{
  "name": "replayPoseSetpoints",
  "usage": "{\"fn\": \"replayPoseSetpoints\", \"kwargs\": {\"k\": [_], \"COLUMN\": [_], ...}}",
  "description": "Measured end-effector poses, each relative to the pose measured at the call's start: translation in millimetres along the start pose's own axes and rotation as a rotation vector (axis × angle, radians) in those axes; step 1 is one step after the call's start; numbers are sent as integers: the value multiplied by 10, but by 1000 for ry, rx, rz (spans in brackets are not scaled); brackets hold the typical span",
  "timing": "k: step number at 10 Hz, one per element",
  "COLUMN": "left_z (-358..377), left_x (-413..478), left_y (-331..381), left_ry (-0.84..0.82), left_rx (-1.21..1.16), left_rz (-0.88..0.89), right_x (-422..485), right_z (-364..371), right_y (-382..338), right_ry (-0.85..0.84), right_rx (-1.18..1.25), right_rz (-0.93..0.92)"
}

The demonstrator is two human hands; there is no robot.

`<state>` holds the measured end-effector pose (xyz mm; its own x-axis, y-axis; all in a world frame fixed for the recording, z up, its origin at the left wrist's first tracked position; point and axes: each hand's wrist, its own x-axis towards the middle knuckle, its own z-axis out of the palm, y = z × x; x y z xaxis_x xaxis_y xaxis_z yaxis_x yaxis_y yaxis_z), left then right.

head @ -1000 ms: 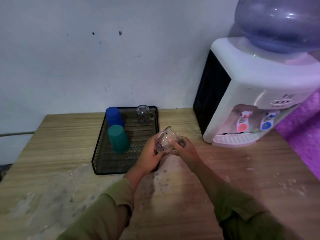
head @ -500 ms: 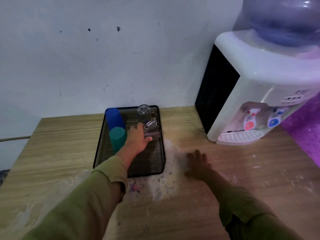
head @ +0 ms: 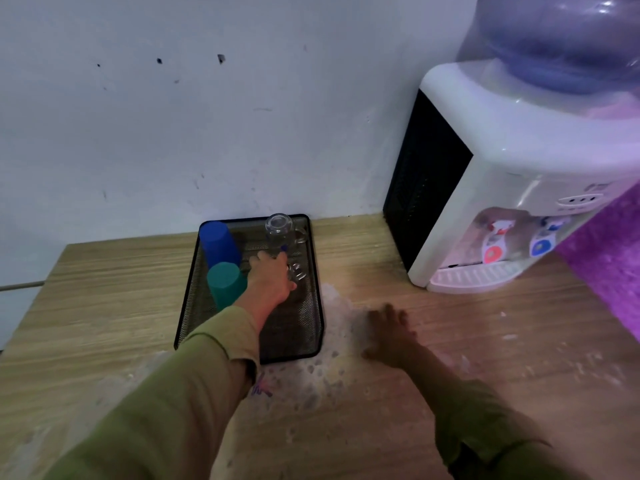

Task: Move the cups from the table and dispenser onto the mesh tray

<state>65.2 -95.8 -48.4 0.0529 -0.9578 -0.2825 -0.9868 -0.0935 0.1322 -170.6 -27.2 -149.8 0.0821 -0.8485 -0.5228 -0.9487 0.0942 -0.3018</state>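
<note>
The glass mug (head: 297, 271) I'm handling sits on the black mesh tray (head: 313, 327), in its right half, about midway along its length. My left hand (head: 272, 278) covers most of it; only the handle and a bit of clear glass show at the right edge of my fingers. The fingers curl down around the mug, so the hand is closed on it, though I cannot tell whether the mug's base already rests on the mesh.

Just beyond it, in the tray's far right corner, a second clear glass mug (head: 278, 232) stands upside down with its handle pointing right. It is close to my fingertips, but I cannot tell whether they touch it. On the tray's left side stand two plastic cups, both inverted: a blue cup (head: 218, 242) in the far left corner and a teal cup (head: 225, 285) just in front of it, near my wrist.

My right hand (head: 389, 336) lies palm down on the wooden bench (head: 104, 282) to the right of the tray, fingers loosely spread and holding nothing. It rests over a pale, worn patch on the bench top.

Further right, the white water dispenser (head: 502, 174) stands on the bench against the wall, with its blue bottle (head: 561, 39) on top. No cup stands on its drip grille (head: 474, 277). Olive sleeves cover both my forearms.
</note>
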Motion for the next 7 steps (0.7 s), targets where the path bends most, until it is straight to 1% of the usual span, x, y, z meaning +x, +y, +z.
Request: {"fn": "replayPoseSetpoints", "kwargs": {"k": [5,6,7], "left_z": [-31,-138,-249], "left_x": [-183,-293,-345], "left_y": [-27,-28,-41], "left_ry": [64,98,126], "left_rx": [-124,-152,-160], "left_rz": [40,63,76], "right_x": [-35,-90,-155], "right_z": [-171,-342,-587], "right_y": [-75,-179,-379], "right_ry": [-21,16,88], "right_rx": [-9,11,19], "right_rz": [-5,-28,-80]}}
